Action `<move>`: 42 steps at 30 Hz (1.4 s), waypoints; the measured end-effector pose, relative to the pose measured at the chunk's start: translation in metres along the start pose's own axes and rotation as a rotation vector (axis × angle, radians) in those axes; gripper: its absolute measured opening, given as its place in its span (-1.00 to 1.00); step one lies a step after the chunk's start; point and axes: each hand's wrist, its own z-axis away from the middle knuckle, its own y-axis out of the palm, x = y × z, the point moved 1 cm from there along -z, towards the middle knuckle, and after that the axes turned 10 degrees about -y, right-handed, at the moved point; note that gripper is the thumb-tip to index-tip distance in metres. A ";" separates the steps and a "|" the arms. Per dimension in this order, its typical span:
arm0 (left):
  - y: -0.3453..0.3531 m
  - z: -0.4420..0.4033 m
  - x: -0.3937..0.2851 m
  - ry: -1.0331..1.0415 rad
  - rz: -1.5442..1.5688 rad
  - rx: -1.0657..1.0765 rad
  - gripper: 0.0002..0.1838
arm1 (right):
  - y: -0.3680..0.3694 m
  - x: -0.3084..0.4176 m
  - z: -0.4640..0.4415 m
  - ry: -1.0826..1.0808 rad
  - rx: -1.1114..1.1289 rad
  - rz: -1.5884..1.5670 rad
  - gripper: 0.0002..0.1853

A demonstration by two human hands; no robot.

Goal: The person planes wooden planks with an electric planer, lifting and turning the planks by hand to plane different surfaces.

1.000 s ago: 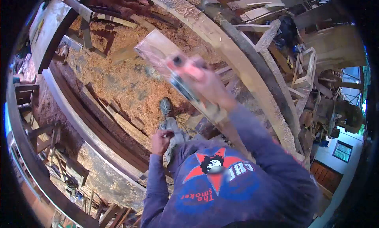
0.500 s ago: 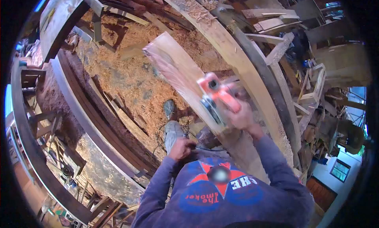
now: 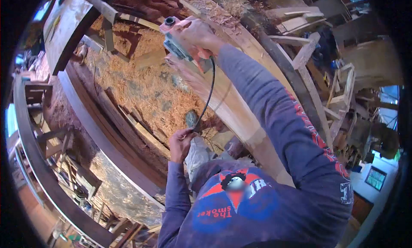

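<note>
My right hand is wrapped around the handle of a red and grey electric planer, with the arm stretched far forward. The planer is at the far end of a long pale wooden board; whether its sole touches the wood I cannot tell. From the planer's rear a black power cord curves back toward my body. Near my leg, my left hand pinches that cord between closed fingers.
Wood shavings cover the ground around my shoe. A long curved beam runs along the left, and a thick slab stands at the upper left. Stacked timber and a wooden frame fill the right.
My right hand has pushed the planer forward from the board's near part to its far end. My left hand has risen forward with the cord, which now shows as a long curve.
</note>
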 end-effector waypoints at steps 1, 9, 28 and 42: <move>-0.003 -0.001 0.007 0.017 0.024 0.028 -0.78 | 0.011 -0.020 0.002 -0.127 -0.043 -0.129 -0.61; -0.022 -0.027 0.019 -0.007 -0.389 0.316 -0.70 | -0.092 -0.063 0.259 -0.088 0.041 -0.299 -0.67; 0.041 -0.376 -0.178 0.100 -0.224 0.859 -0.40 | -0.075 0.218 0.586 1.401 -1.686 -0.325 -0.55; 0.060 -0.271 -0.227 0.411 -0.567 0.943 -0.42 | 0.134 0.352 0.500 1.536 -1.706 0.062 -0.57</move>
